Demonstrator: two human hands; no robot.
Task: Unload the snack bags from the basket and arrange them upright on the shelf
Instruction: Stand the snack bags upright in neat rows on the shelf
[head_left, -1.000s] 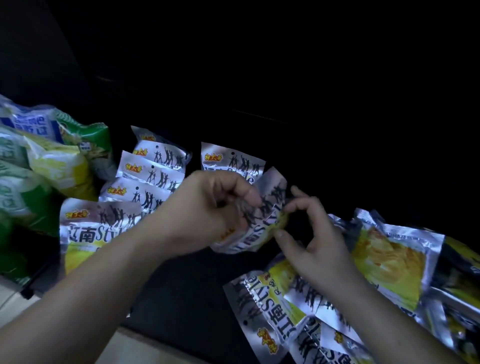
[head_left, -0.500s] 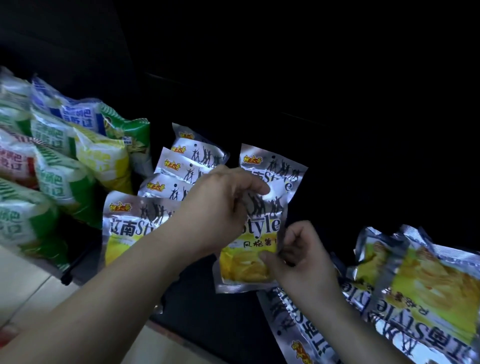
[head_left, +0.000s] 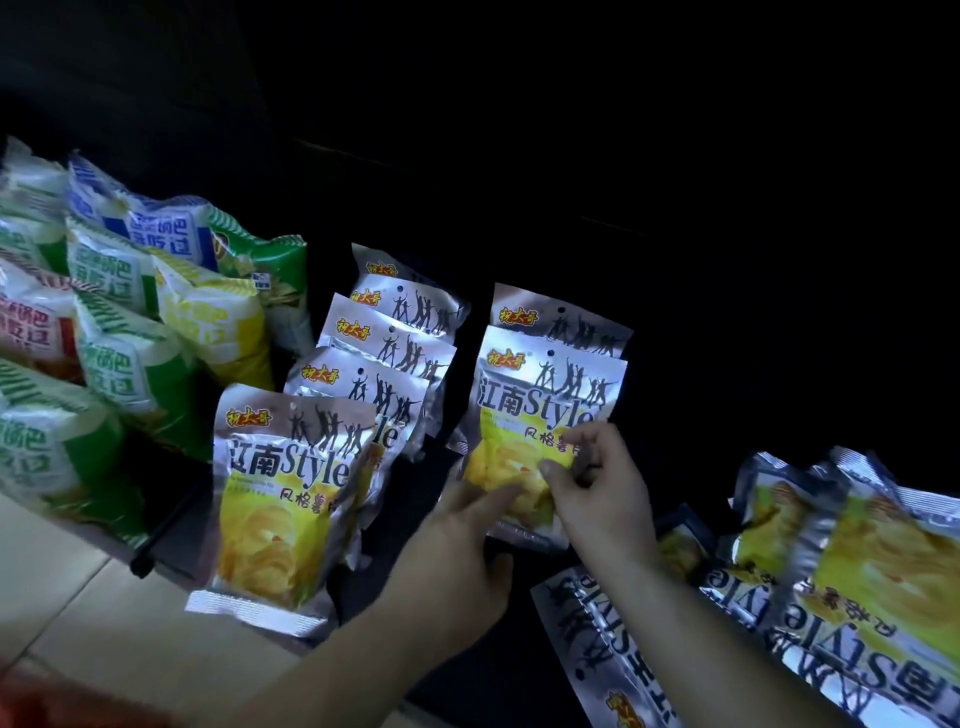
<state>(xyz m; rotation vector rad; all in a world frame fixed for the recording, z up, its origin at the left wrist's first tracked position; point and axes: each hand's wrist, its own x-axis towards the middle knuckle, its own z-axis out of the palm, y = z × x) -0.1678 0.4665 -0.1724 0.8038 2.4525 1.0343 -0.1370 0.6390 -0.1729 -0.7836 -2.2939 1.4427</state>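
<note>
A row of silver potato chip bags (head_left: 291, 493) stands upright on the dark shelf (head_left: 174, 525), and a second row is started, its front bag (head_left: 540, 415) pinched in the right hand (head_left: 597, 493) grip and steadied by the left hand (head_left: 457, 551), fingers straight, while a heap of bags (head_left: 857, 571) lies unplaced at right.

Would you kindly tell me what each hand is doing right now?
Left hand: open, fingers touching the silver snack bag.
Right hand: pinching the same bag.
</note>
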